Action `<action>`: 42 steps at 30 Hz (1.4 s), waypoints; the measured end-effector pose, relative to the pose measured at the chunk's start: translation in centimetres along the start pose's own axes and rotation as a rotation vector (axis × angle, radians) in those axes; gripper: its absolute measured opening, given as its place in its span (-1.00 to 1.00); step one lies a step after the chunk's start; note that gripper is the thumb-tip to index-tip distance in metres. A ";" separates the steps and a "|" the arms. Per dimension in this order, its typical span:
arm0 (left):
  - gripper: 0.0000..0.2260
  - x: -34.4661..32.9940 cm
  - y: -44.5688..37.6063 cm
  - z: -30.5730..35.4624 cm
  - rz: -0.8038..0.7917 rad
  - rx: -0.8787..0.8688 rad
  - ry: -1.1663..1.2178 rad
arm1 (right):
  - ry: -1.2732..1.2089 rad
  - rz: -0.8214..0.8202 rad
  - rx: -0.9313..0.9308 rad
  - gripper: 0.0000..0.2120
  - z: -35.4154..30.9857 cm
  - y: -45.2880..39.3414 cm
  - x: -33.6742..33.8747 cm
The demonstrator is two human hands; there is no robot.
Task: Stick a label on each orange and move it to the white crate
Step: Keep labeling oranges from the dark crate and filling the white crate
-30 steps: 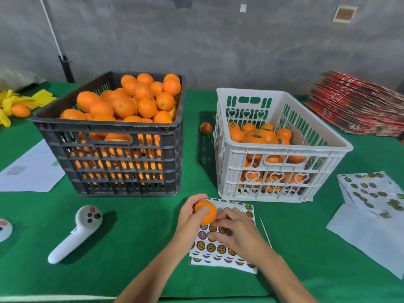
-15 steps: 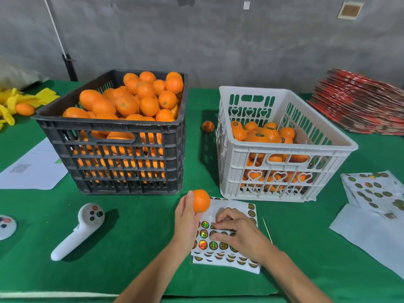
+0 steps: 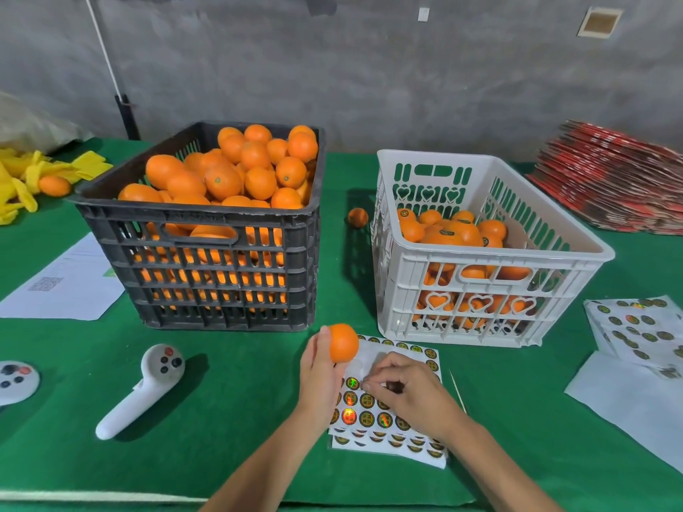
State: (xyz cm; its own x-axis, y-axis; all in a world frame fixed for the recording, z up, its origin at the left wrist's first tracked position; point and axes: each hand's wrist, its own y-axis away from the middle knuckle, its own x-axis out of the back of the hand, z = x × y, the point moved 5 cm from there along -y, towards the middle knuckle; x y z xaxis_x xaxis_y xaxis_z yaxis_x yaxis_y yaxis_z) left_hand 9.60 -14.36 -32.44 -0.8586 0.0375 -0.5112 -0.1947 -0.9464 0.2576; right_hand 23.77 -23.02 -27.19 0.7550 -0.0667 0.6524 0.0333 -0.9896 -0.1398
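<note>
The left hand (image 3: 319, 367) is grasping a small orange (image 3: 343, 343), holding it up just above the far left corner of the label sheet (image 3: 391, 412). The right hand (image 3: 406, 389) is pinching at a label on that sheet with curled fingers. The sheet is lying on the green desk (image 3: 229, 419), just in front of the white crate (image 3: 480, 312), with the black crate (image 3: 207, 275) of oranges standing beyond it to the left.

Two crates stand side by side on the table (image 3: 236, 400): the fuller crate (image 3: 207, 275) on the left, the other crate (image 3: 476, 301) to its right, with one loose orange (image 3: 357, 217) between them. Before the right crate lies a label sheet (image 3: 391, 415); left of it, a controller (image 3: 144, 389). More sheets (image 3: 643, 330) lie far right.
</note>
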 end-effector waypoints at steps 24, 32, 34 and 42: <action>-0.51 0.3 0.0 -0.1 0.057 0.075 0.087 | 0.475 -0.091 0.079 -0.38 -1.0 -0.8 -1.3; -0.42 0.3 0.0 -0.3 0.086 0.087 0.188 | 0.351 -0.105 0.091 -0.45 -1.0 -1.1 -2.0; -0.48 0.4 -0.1 -0.4 0.104 0.092 0.203 | 0.347 -0.100 0.096 -0.50 -1.0 -1.0 -2.0; -0.51 -0.2 0.5 0.3 0.153 0.179 0.392 | 0.205 -0.053 0.081 -0.75 -1.8 -1.1 -2.5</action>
State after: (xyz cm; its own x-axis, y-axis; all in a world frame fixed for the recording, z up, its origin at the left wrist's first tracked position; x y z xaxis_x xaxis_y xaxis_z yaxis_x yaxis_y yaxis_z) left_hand 9.59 -14.77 -31.97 -0.6465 -0.2553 -0.7189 -0.1883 -0.8598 0.4746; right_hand 20.66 -22.02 -27.33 0.6024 -0.0477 0.7968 0.1281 -0.9795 -0.1554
